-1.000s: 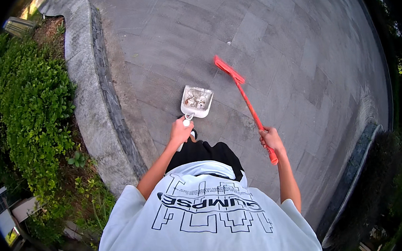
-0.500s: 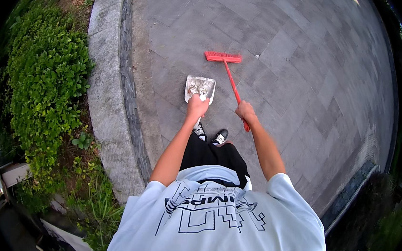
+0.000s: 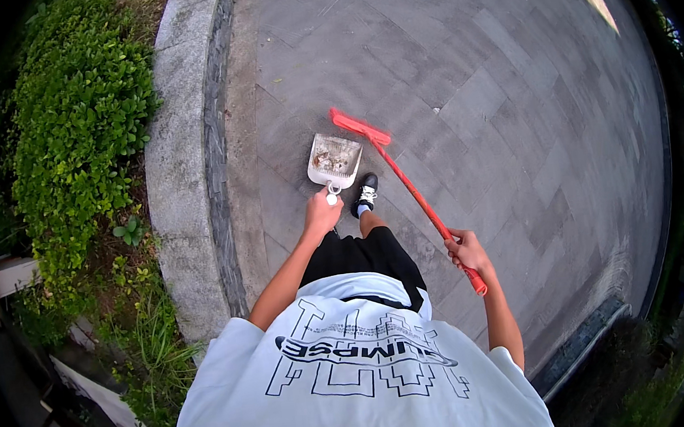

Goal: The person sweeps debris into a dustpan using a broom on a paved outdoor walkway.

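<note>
Red broom (image 3: pixel 410 187) slants up-left from the right hand (image 3: pixel 467 253) gripping its handle, head just beyond the open lip of the white dustpan (image 3: pixel 334 178), held by the left hand (image 3: pixel 323 213), nearer that head!

**Two Closed Grips Ahead of the Shirt (image 3: pixel 367 410)**

The left arm (image 3: pixel 287 279) leaves its sleeve at the shirt's left shoulder and slants forward and inward. The left hand (image 3: pixel 323 213) sits ahead of the shirt's middle, back of the hand uppermost, its grip closed, some of its fingers hidden from view.

The right arm (image 3: pixel 500 313) runs forward from the shirt's right sleeve, leaning slightly inward. The right hand (image 3: pixel 467 253) is ahead of the shirt's right side, its fingers curled into a closed grip. The left hand reaches farther ahead of the shirt than the right, and the two are well apart.
</note>
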`<state>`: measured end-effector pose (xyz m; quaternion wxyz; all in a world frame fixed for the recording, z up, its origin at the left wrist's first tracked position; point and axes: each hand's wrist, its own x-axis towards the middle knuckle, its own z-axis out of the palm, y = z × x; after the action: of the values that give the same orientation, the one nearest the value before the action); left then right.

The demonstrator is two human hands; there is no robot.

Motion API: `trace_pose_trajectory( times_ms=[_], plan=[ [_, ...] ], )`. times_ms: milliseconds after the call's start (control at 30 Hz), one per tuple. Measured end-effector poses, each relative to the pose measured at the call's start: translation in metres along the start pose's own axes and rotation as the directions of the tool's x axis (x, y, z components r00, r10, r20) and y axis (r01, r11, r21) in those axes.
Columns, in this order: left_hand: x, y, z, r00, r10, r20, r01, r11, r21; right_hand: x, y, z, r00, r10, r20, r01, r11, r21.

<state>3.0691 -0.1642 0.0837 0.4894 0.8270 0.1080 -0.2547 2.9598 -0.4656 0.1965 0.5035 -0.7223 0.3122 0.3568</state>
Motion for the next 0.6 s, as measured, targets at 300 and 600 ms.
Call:
trace_pose_trajectory(
  times_ms=[300,600],
  plan=[
    [0.0,0.013,-0.023,0.964,-0.179,-0.195,0.143,0.972,-0.184,0.103,-0.075,-0.049,0.982,-0.177,0.064,0.18,0.982,-0.059],
    [0.028,0.031,-0.054,0.926,-0.212,-0.313,0.088,0.926,-0.368,0.206,-0.182,-0.023,0.944,-0.303,0.131,0.314,0.947,-0.071]
  ],
)
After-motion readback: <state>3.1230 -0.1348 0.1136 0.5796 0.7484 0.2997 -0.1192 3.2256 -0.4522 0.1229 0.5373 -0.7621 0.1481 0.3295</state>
